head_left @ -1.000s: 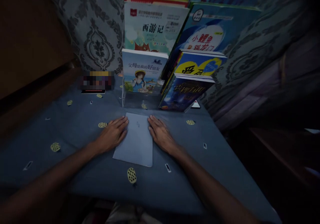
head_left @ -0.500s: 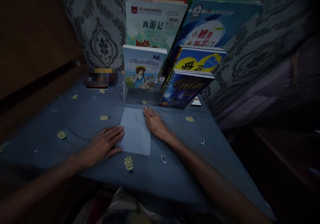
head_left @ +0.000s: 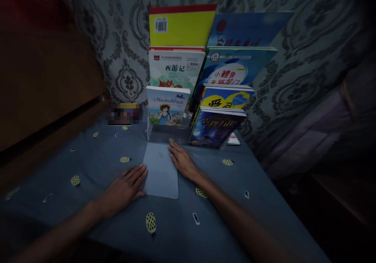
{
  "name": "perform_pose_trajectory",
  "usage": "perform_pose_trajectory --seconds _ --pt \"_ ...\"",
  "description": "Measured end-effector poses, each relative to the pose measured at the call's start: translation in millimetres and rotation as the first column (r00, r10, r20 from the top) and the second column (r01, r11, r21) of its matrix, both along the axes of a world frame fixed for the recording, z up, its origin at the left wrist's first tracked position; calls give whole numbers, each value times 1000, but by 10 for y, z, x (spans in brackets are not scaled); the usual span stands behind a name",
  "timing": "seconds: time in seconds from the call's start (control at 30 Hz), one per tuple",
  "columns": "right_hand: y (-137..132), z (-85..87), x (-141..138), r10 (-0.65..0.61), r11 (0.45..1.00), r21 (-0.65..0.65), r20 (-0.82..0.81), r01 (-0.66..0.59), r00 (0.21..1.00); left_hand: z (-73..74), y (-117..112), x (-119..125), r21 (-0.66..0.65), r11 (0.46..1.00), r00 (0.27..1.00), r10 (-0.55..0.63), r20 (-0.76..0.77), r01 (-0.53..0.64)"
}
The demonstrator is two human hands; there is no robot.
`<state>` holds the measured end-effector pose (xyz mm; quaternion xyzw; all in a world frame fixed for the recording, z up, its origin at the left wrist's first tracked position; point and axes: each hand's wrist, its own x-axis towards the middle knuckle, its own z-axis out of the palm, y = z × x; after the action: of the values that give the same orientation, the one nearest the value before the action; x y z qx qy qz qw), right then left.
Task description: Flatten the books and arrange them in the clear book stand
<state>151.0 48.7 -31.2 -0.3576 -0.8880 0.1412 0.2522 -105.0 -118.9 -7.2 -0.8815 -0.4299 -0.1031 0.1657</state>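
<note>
A pale, thin booklet or sheet [head_left: 161,173] with rounded lower corners lies flat on the table, a small faint mark near its top. At its left edge rests my left hand [head_left: 129,184], palm down, fingers stretched out and tips on the edge. My right hand [head_left: 183,161] lies flat at the upper right edge, its fingers pointing toward the book stand. Neither hand grips anything. Just beyond the sheet is a clear stand [head_left: 169,134], holding a picture book [head_left: 166,112] in its front left slot and a dark blue book [head_left: 216,128] in the front right.
Taller books rise behind, among them a white-green one [head_left: 176,69], a teal one [head_left: 235,65] and a yellow one [head_left: 182,28]. A blurred-out item [head_left: 123,114] lies at the back left. A wooden cabinet [head_left: 44,79] borders the left side; the tablecloth [head_left: 96,161] has pineapple prints.
My view has tilted up, so the table and stand appear lower and more of the rear books shows. Both hands stay flat at the edges of the sheet.
</note>
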Motion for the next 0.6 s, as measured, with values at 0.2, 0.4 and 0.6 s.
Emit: perform_pose_trajectory --seconds 0.2,0.4,0.6 --pt "-234 29 193 -4 1000 -19 -25 4 1000 -45 142 -5 -30 999 999 39 -4 -39" --pt "-333 27 252 9 998 -60 0 -9 1000 15 210 -9 -100 995 1000 26 18 -24" --pt "-355 97 241 3 996 -84 24 -1 1000 97 569 145 -247 969 996 18 87 4"
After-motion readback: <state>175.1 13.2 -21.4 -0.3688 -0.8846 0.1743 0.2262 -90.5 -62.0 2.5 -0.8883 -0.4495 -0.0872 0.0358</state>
